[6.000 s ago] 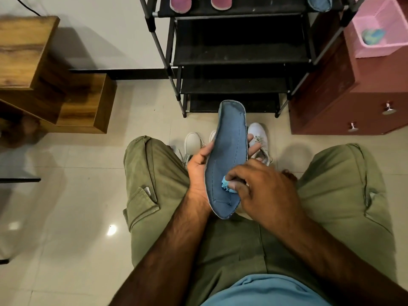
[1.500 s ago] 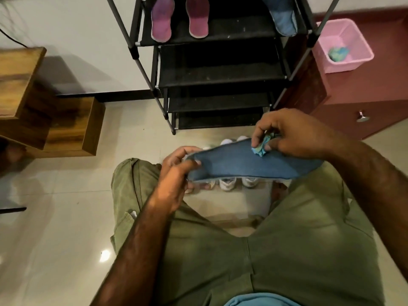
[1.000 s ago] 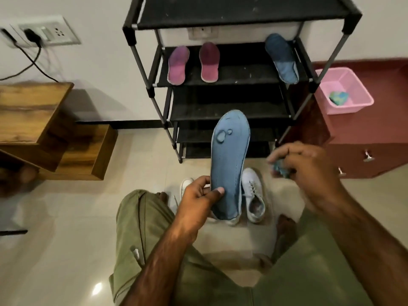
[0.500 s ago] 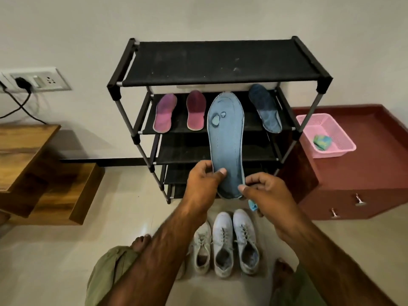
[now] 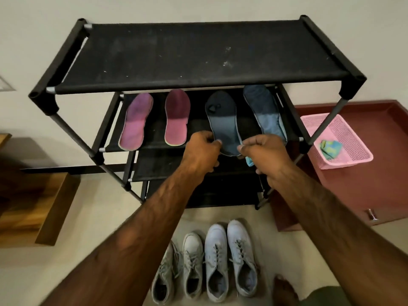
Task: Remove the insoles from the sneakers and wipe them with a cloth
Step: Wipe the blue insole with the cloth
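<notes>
A blue insole lies on the second shelf of the black shoe rack, its heel at the shelf's front edge. My left hand pinches the heel from the left. My right hand pinches it from the right and also holds a small blue cloth under its fingers. A second blue insole lies to the right, and two pink insoles lie to the left. Two pairs of pale sneakers stand on the floor below.
A pink basket with a green-blue cloth sits on a maroon cabinet at the right. Wooden steps stand at the left. My bare foot is beside the sneakers on the tiled floor.
I stood up and both hands carried the blue insole from my lap forward onto the rack's second shelf, laying it flat between the pink pair and the other blue insole.
</notes>
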Demonstrator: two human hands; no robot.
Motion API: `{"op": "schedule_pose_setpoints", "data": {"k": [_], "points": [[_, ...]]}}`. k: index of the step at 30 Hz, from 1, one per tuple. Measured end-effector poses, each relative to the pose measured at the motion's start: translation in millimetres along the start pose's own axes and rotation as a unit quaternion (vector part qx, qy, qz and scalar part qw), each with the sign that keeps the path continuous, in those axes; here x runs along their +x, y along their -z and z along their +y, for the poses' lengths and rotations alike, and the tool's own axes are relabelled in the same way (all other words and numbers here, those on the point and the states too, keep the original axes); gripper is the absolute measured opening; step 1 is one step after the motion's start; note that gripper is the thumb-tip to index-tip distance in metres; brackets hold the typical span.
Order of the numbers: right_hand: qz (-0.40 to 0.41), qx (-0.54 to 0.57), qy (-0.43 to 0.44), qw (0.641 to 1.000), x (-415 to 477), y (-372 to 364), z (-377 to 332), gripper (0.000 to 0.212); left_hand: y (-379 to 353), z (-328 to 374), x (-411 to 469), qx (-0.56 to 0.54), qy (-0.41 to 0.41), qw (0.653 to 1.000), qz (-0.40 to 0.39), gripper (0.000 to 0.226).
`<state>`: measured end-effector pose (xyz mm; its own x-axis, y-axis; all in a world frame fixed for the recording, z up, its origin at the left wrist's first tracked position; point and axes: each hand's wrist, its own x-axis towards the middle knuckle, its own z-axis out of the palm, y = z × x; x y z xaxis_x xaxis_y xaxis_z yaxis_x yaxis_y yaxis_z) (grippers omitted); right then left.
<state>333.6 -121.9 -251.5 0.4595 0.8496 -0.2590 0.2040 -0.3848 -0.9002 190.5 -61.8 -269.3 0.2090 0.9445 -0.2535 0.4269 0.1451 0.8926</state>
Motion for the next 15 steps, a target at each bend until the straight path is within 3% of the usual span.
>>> {"op": "schedule_pose_setpoints", "data": {"k": [8, 13, 15], "points": [[0.017, -0.047, 0.053, 0.997, 36.1, -15.1, 19.1, 0.006, -4.1, -5.3, 24.2, 0.082, -0.036, 0.995, 0.053, 0.021], [0.097, -0.087, 0.095, 0.987, 38.5, 10.2, 29.1, 0.016, -6.5, -8.5, 25.8, 0.144, -0.040, 0.983, 0.107, 0.030], [0.110, -0.054, 0.090, 0.988, 35.1, 27.1, 27.5, 0.018, -7.7, -9.3, 19.7, 0.146, -0.065, 0.976, 0.150, 0.034]]}}
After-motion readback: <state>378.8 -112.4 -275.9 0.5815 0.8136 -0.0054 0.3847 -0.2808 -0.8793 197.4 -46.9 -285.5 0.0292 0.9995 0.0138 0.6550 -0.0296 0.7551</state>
